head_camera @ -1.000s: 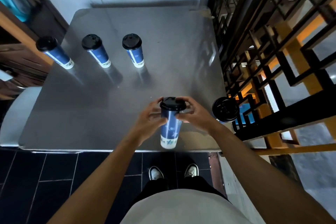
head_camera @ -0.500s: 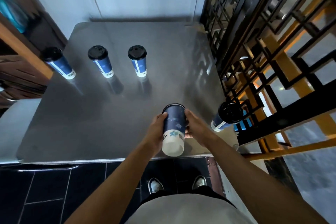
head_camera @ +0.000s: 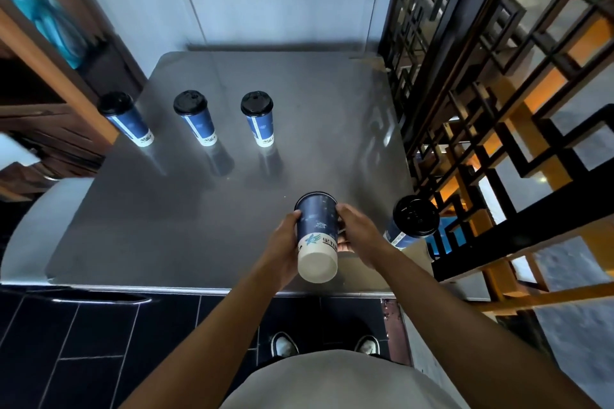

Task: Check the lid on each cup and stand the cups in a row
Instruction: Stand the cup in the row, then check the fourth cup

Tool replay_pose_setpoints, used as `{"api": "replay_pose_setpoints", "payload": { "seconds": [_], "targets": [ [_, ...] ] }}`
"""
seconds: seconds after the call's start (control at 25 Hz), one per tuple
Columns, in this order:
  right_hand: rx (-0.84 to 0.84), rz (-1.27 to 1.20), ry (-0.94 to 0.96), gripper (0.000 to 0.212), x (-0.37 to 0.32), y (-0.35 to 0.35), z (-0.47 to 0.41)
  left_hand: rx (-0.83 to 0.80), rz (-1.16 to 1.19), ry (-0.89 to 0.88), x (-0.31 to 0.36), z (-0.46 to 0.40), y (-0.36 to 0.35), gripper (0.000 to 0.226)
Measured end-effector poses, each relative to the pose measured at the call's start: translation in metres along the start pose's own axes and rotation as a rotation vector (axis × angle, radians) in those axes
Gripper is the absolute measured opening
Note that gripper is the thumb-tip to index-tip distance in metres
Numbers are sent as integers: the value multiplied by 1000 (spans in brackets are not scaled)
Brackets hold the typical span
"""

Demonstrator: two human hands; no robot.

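We now hold the cup (head_camera: pixel 317 236) tipped right over, low in the centre of the frame: its white base faces up toward us and its lidded end points down and away, over the near edge of the steel table (head_camera: pixel 199 226). A second ago it stood upright with the black lid on top and our fingers around the rim; half a second ago it was already turned over, and since then it has hardly shifted. Our left hand (head_camera: pixel 285 249) wraps the left side of the sleeve, fingers curled round it, and our right hand (head_camera: pixel 357 236) cups the right side in the same way, so both are grasping the cup. The lid itself is hidden behind the body; only a dark edge shows at the far end.

We judge this to be the test itself: inverting the cup to see whether the lid stays on.

Three lidded cups (head_camera: pixel 192 118) stand in a row at the upper left of the table. A fifth cup (head_camera: pixel 412 221) waits at the right edge, just beside the dark lattice screen (head_camera: pixel 498 109), unchecked as far as we can judge.
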State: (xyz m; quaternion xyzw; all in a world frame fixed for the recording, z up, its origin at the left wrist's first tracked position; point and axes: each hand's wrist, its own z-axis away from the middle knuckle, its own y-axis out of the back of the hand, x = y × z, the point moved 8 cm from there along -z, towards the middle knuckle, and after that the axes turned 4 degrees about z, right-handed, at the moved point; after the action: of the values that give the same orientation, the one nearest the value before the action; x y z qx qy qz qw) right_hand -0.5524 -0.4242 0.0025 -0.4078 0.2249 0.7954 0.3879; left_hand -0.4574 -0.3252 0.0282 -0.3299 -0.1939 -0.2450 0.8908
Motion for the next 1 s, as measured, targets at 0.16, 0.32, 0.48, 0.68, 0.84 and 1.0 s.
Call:
{"api": "replay_pose_setpoints", "payload": {
  "seconds": [0.16,0.32,0.48,0.68,0.84,1.0],
  "targets": [
    [-24,17,20,32,-3,2,2,-20,-7,27,-3,1,-1,55],
    [-68,29,123,18,-12,1,10,-106,-134,95,-9,1,3,63],
    [-103,0,171,22,-24,5,16,-32,-547,-151,3,-9,21,71],
    [-30,48,144,18,-37,11,17,39,-922,-331,6,-17,23,69],
    [43,471,202,35,-46,8,15,50,-1110,-476,4,-19,21,66],
    [42,761,319,40,-56,-14,15,54,-1077,-571,3,-35,20,78]
  ]
}}
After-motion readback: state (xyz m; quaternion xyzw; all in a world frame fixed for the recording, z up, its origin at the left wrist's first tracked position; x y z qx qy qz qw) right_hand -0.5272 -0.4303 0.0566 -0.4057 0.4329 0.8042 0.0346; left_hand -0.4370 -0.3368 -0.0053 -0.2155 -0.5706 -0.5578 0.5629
